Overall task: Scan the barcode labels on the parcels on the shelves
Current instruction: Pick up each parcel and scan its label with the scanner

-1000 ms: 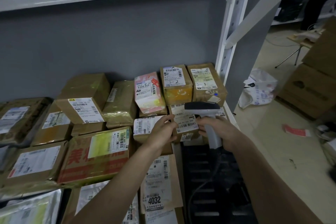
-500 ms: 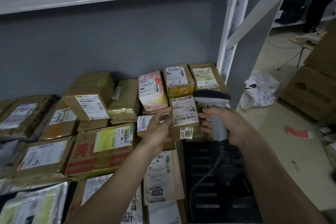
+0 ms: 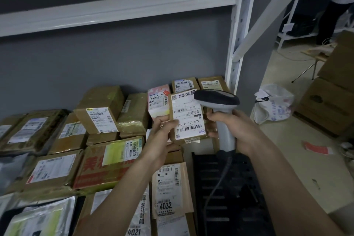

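On the lower shelf (image 3: 232,193), against the grey wall, parcels lie packed edge to edge in rows, most with white labels facing up. One small brown parcel (image 3: 188,119) is raised clear of the stack, label toward the camera and printed upside down from this view, its lower barcode readable. The left hand (image 3: 162,138) grips its left edge, thumb curled over the label face, remaining fingers behind the box and hidden. The right hand (image 3: 235,130) is wrapped round the handle of a grey barcode scanner (image 3: 220,105), while its fingertips also touch the parcel's right edge. The scanner head sits just beside the parcel's upper right corner, its window pointing left across the top of the box rather than at the label. No scan beam is visible on the label.

Assessment: the parcel in hand appears not yet scanned; scanner and label still need to be brought to face each other. Which shelf parcels are already scanned cannot be told, since none carries any mark. The pink box (image 3: 158,102), the large red-printed carton (image 3: 107,165) and the flat parcel numbered 4032 (image 3: 169,189) all lie within reach. Work outstanding looks considerable.
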